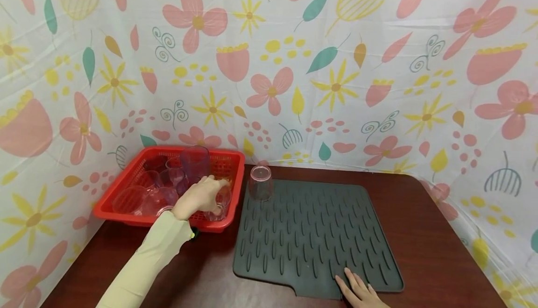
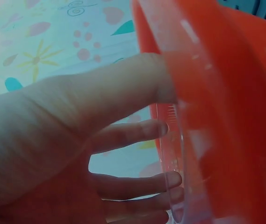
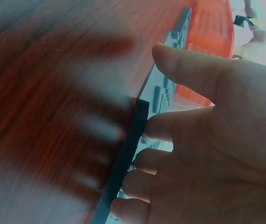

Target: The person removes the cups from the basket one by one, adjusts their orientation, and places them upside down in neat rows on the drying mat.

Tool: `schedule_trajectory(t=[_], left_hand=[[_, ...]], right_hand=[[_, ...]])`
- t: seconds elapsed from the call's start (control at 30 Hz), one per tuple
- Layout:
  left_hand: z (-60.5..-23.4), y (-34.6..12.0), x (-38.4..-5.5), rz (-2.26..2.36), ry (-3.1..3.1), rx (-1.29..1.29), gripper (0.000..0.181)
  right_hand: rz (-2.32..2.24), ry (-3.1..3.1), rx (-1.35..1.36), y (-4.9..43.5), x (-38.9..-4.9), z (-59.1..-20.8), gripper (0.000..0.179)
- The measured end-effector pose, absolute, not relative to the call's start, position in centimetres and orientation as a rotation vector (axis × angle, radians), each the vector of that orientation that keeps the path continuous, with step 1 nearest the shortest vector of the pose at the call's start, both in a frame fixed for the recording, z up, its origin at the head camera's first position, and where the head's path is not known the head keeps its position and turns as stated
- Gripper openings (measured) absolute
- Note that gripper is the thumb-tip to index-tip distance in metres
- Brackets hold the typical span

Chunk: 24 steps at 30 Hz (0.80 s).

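At the right front corner of the red basket (image 1: 236, 182), my left hand (image 1: 201, 197) reaches in with thumb and fingers about a clear cup (image 1: 225, 197). In the left wrist view the thumb lies against one side of the cup and the fingertips (image 2: 174, 179) meet it near the rim. My right hand (image 1: 360, 293) rests with straight fingers on the front edge of the dark grey draining mat (image 1: 311, 233). It holds nothing. A clear pinkish glass (image 1: 261, 184) stands upside down on the mat's back left corner.
Several transparent cups and bowls fill the basket, among them a tall purple cup (image 1: 195, 164) and a clear bowl (image 1: 129, 200) at the left. The brown wooden table (image 1: 437, 242) carries basket and mat. A flower-patterned cloth (image 1: 311, 65) hangs behind and at both sides.
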State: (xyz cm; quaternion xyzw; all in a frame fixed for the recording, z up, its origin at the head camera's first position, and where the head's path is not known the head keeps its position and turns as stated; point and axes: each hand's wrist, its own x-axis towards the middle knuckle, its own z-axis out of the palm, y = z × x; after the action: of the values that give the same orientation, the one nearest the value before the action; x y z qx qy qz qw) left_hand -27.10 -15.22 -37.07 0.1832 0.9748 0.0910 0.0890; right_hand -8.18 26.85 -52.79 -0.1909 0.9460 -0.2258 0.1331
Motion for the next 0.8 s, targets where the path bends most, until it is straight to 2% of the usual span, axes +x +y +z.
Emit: schedule_trajectory(t=[0.47, 0.8], left_hand=[[-35.6, -15.7, -25.4, 0.341, 2.895, 0.611, 0.076], [-34.8, -16.4, -24.8, 0.36, 2.882, 0.676, 0.07]], right_hand=[[-0.629, 2.784, -0.558, 26.9, -7.9, -53.0, 0.066], [-0.698, 2.743, -0.568, 27.1, -8.1, -52.8, 0.067]])
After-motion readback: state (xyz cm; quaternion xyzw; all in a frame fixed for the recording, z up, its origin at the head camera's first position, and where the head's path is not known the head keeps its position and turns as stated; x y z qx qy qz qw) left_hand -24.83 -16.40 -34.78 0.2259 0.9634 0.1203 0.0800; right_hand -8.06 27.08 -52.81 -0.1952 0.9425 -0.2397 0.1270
